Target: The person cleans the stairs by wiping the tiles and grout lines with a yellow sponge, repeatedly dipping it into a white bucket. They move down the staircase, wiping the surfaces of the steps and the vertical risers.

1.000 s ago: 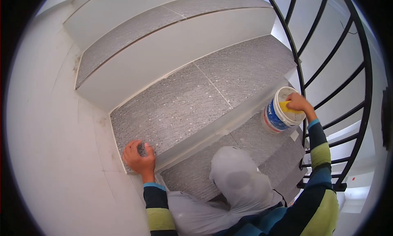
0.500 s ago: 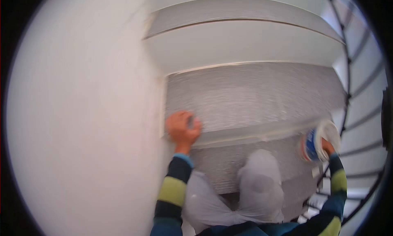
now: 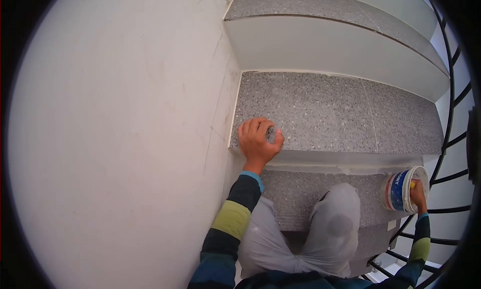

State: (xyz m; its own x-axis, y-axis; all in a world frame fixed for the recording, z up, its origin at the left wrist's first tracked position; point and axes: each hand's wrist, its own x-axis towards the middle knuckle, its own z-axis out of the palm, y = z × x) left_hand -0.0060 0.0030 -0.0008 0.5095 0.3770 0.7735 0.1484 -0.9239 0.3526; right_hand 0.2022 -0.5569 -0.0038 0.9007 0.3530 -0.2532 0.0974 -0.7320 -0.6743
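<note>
My left hand (image 3: 259,139) rests near the wall end of a speckled grey stair step (image 3: 320,111). Its fingers are curved and the thumb stands apart, with nothing visible between them. On the right, my right hand (image 3: 419,195) reaches into the mouth of a white bucket (image 3: 385,193) with a blue label. The bucket is tilted on the lower step, its opening turned right. A small yellow bit (image 3: 412,184) shows at the fingers of that hand; what it belongs to is hidden by the hand and rim.
A white wall (image 3: 125,138) with scuffs and thin dark lines runs along the left. Black metal railing bars (image 3: 448,108) curve down the right side. Higher up is another step (image 3: 300,4) above a white riser (image 3: 320,46). My knee (image 3: 338,209) is over the lower step.
My view has shifted left and steadied, so the stairs sit further right. My left hand has opened its fingers more on the step. My right hand stays at the bucket.
</note>
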